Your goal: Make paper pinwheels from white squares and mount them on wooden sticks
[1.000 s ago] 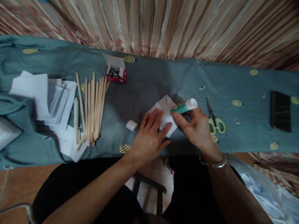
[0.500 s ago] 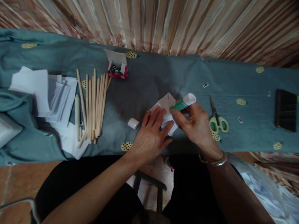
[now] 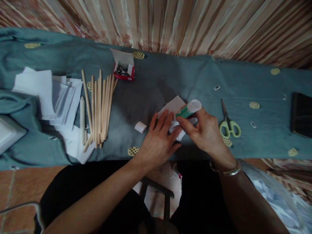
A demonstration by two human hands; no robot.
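Note:
A green and white glue stick (image 3: pixel 186 111) is gripped in my right hand (image 3: pixel 203 130). It slants down to the left, its lower end at a small sheet of white paper (image 3: pixel 175 103). My left hand (image 3: pixel 158 139) lies flat on that paper with its fingers spread, covering the left part. Exactly where the glue tip meets the paper is hidden behind my fingers. The white glue stick cap (image 3: pixel 140 127) lies on the cloth left of my left hand. Green-handled scissors (image 3: pixel 229 126) rest to the right of my right hand, points away from me.
Several wooden sticks (image 3: pixel 100 107) lie at the left, next to a pale thicker rod (image 3: pixel 82 120) and a pile of white papers (image 3: pixel 44 91). An open red box (image 3: pixel 124 73) of metal clips stands at the back. A dark phone-like object (image 3: pixel 301 113) sits far right.
My right hand has shifted the glue stick slightly left and tilted it lower over the paper. My left hand stays pressed on the paper. The whole view has shifted slightly.

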